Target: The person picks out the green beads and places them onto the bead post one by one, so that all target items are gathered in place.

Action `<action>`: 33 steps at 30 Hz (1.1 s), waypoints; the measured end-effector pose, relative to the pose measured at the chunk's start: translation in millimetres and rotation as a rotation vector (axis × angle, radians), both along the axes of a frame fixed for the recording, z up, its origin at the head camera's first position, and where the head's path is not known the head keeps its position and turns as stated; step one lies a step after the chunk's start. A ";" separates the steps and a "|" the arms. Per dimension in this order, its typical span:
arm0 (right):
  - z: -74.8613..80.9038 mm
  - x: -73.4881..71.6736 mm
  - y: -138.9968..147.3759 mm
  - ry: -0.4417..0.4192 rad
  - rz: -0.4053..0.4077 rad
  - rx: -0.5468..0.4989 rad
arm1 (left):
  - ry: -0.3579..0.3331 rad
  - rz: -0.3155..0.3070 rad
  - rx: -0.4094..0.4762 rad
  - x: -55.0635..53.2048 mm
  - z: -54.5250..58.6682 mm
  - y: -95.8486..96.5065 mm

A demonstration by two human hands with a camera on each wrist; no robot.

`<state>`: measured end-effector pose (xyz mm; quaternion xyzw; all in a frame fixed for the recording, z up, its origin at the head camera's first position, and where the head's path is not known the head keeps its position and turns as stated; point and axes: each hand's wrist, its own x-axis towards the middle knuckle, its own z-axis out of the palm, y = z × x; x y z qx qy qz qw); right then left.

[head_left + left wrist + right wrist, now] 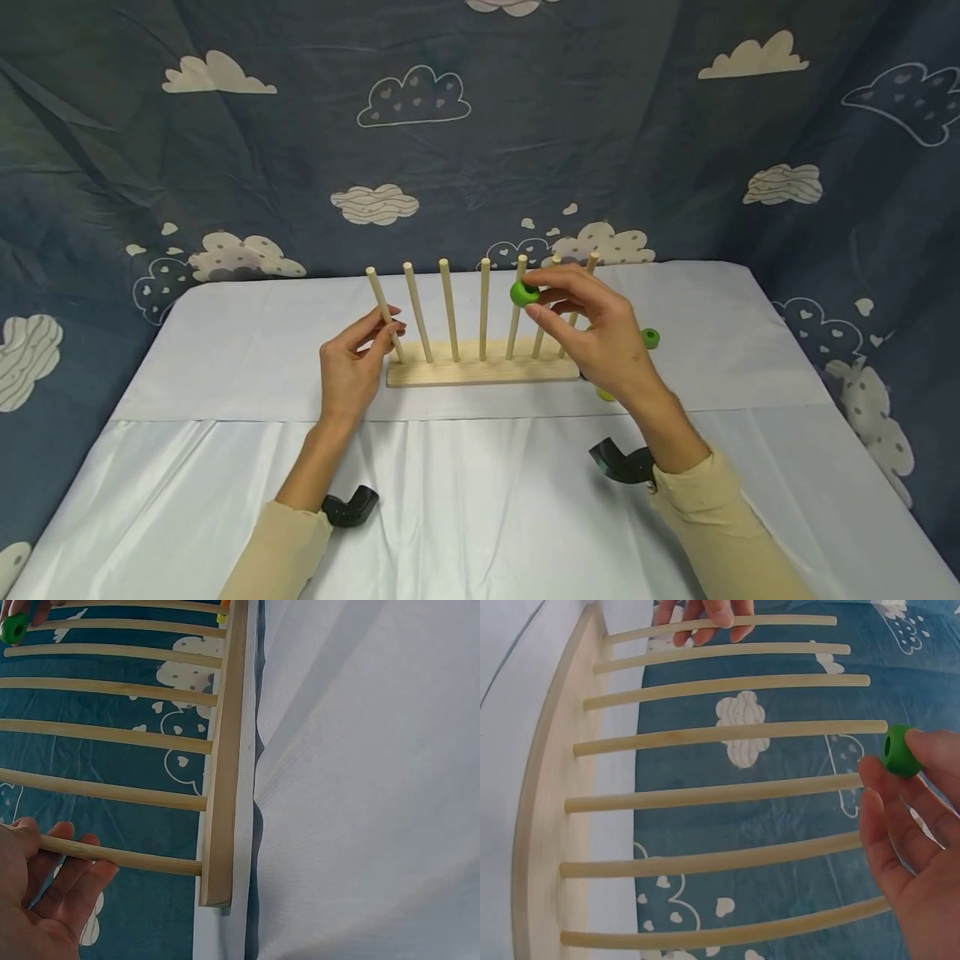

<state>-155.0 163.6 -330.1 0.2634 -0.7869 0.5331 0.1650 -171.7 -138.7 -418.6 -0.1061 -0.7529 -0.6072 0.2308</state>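
While I look on from far away, the green bead [525,293] is up in the air, near the tops of the wooden pegs [445,308]. The right hand [603,329] pinches it between thumb and fingers. Its hole faces the peg side in the right wrist view. From the head it sits in front of the fifth peg [513,329] from the left, but from the right wrist it looks closer to the fourth peg [731,736], so I cannot tell which is nearest.

I think a light pinch on the bead's sides is best, so no finger covers the hole. A tilted bead might bump a peg tip, so I would hold it straight and go slow.

All seven pegs stand in a long wooden base [480,372]. At its left end, the left hand [351,367] pinches the leftmost peg [378,292], which I guess helps stop wobbles.

Past the right hand, another green bead [650,338] lies on the white surface [480,500]. A yellow piece [606,395] peeks out beside the wrist, mostly hidden. Behind everything hangs a dark cloth [450,167] with clouds.
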 end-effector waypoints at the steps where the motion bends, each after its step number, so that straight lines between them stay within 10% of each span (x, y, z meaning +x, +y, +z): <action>1: 0.4 -0.6 -1.1 0.005 0.001 0.000 | 0.002 0.003 -0.002 -0.1 0.0 -0.1; 33: 17.6 -9.1 -32.1 0.093 0.057 -0.062 | -0.004 0.021 -0.019 0.6 0.0 1.5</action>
